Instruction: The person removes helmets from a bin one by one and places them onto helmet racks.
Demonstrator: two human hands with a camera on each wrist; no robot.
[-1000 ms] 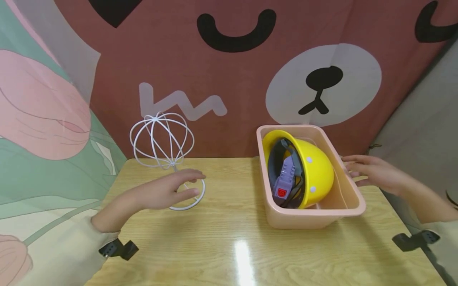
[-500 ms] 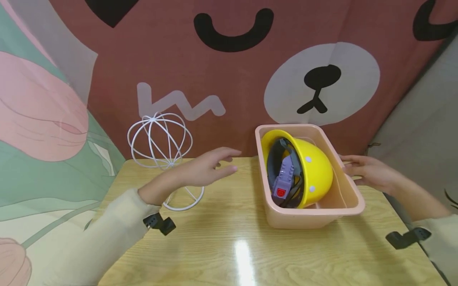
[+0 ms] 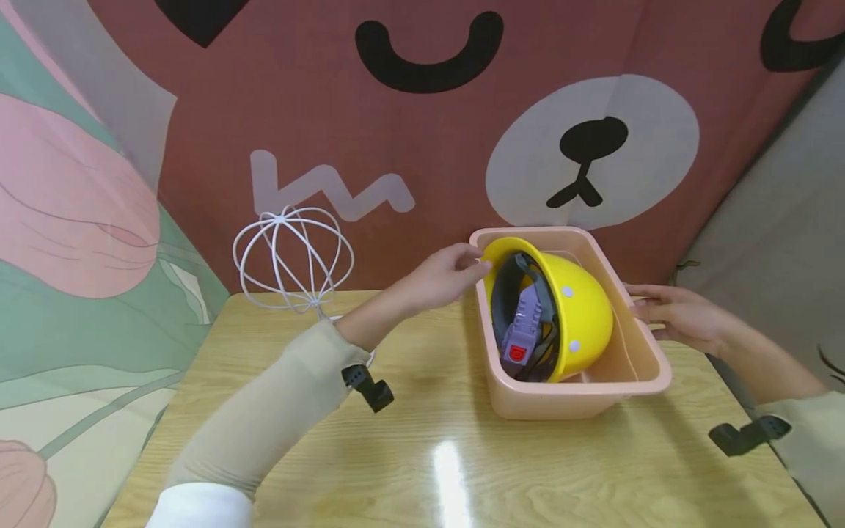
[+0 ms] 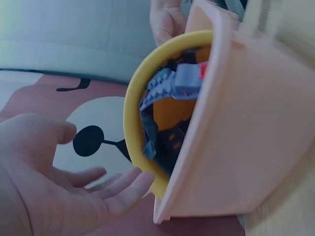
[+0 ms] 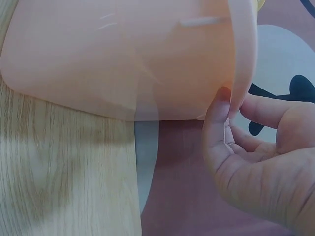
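Left hand [image 3: 441, 279] at yellow helmet [image 3: 581, 312]; right hand [image 3: 673, 315] touches tub [image 3: 581, 400].

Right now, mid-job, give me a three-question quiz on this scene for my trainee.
1. True or false: the yellow helmet lies flat on the table, outside the pink bin.
2. Which hand has its fingers at the helmet's rim? A) left hand B) right hand C) neither
3. Fill in: the white wire ball frame stands at the table's back ______ corner.

Key: 1. False; it sits tilted on its side inside the bin. 2. A; the right hand rests at the bin's right wall. 3. Left.
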